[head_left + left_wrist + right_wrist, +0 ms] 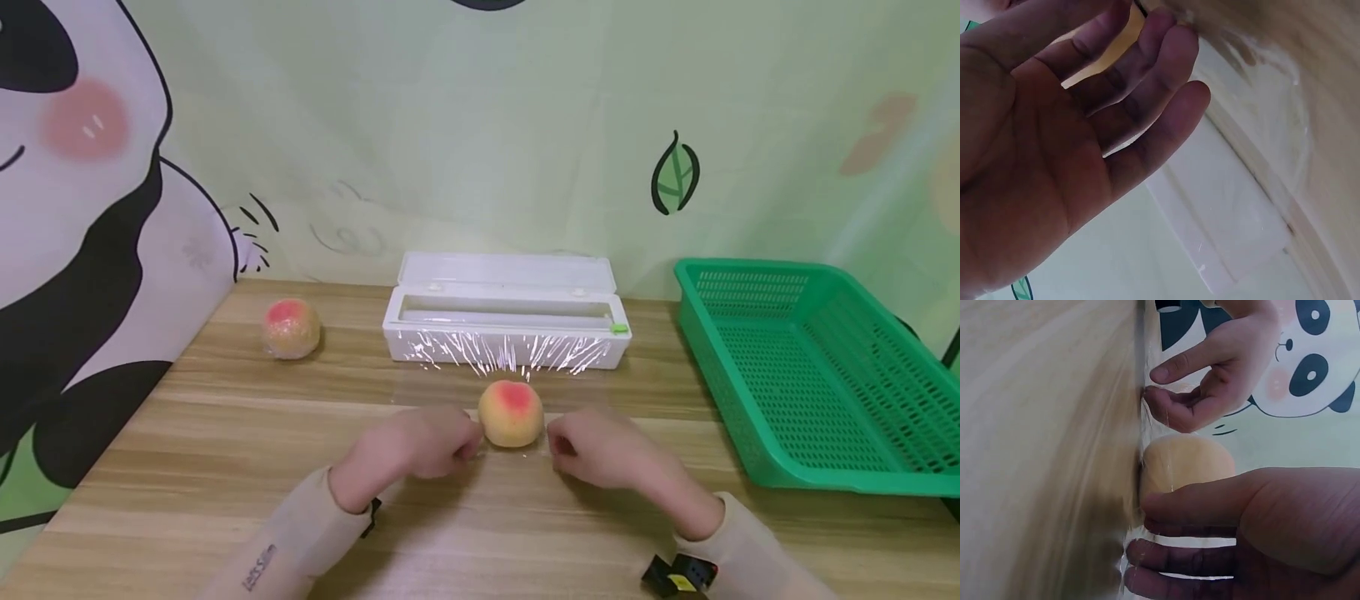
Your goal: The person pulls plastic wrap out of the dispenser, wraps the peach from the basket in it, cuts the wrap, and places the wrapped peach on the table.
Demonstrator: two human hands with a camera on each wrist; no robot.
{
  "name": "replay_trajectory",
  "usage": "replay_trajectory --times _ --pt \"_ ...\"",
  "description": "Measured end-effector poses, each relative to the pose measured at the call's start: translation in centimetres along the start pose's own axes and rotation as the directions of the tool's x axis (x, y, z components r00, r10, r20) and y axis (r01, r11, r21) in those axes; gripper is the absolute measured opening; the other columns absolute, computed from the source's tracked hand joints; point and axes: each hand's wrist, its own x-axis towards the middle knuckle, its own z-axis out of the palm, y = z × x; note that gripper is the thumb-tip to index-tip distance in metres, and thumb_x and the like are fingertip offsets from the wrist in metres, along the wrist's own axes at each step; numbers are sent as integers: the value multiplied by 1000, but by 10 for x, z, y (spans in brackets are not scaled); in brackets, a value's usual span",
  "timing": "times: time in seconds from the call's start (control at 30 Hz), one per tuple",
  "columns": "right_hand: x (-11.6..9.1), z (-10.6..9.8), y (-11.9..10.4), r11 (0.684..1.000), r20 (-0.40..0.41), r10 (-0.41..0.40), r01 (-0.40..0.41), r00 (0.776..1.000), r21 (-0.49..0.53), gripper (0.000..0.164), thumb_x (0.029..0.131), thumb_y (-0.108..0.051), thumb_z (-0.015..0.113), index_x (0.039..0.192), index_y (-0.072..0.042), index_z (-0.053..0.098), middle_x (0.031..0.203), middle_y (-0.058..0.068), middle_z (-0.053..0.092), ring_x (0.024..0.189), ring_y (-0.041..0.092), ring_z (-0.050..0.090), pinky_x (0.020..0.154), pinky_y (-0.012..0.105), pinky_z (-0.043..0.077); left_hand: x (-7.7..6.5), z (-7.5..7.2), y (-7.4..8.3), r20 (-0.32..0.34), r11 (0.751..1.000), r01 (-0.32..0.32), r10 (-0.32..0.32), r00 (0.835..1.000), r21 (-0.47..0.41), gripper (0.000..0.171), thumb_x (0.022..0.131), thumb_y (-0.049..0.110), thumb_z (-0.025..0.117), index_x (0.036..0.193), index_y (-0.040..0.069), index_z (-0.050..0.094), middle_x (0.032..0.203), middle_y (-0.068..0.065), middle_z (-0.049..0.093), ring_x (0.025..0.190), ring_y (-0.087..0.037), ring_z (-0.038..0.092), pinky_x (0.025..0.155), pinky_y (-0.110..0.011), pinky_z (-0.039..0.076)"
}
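A peach [512,414], yellow with a red blush, sits on clear cling film [450,387] drawn out from a white dispenser box [506,346]. My left hand [423,442] is at the peach's left side and pinches the film's near edge low on the table; its other fingers are loosely bent in the left wrist view. On the peach's right side my right hand [607,450] pinches the film between thumb and forefinger. The right wrist view shows the peach [1188,459] between both hands. The film is hard to make out at the fingertips.
A second peach [291,329], shiny as if wrapped, lies at the back left. The dispenser's lid [506,271] stands raised, and a green slider [618,328] is at its right end. To the right is a green plastic basket [772,467]. A printed cloth [525,150] hangs behind.
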Motion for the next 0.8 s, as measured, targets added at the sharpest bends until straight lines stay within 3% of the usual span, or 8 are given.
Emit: replay_trajectory --times 0.23,0.4,0.5,0.6,0.7,0.8 --pt "-2 -10 5 996 -68 -42 47 997 71 24 88 -7 71 72 -18 57 64 -11 48 61 7 45 54 20 38 -4 -8 -3 -36 998 -31 29 999 -56 23 94 10 64 76 20 53 73 7 49 71 -9 46 65 -21 38" --pt "-1 -16 9 991 -121 -65 78 991 108 22 88 -2 69 74 -16 59 65 -11 48 61 6 45 54 19 38 -7 -13 -9 -119 991 -103 93 989 -83 24 90 0 61 77 19 53 73 8 50 69 -8 47 62 -20 38" --pt "0 -19 11 987 -154 -44 67 987 143 15 89 -1 70 81 -13 63 69 -10 52 64 7 48 57 19 41 -7 -15 -13 -208 985 -150 130 969 -82 26 88 -5 58 76 18 52 71 8 48 67 -8 46 59 -19 38" --pt "1 -22 13 985 -230 -50 87 972 150 14 88 0 71 88 -10 61 74 -8 54 68 7 51 60 20 44 -6 -16 -16 -309 977 -197 165 937 -76 26 89 -7 57 75 15 51 70 6 46 65 -9 44 58 -19 36" --pt "3 -23 16 981 -308 -106 149 945 121 20 88 3 70 87 -12 56 76 -8 52 70 8 51 62 20 44 -4 -18 -17 -381 975 -203 156 911 -87 20 94 -2 58 83 12 52 73 6 48 66 -9 46 59 -19 38" --pt "4 -25 19 973 -329 -151 199 932 116 24 89 6 67 85 -14 56 76 -8 51 71 9 50 62 20 43 -2 -19 -18 -424 974 -201 140 895 -101 11 97 -2 57 96 9 54 78 4 53 69 -10 50 61 -19 41"
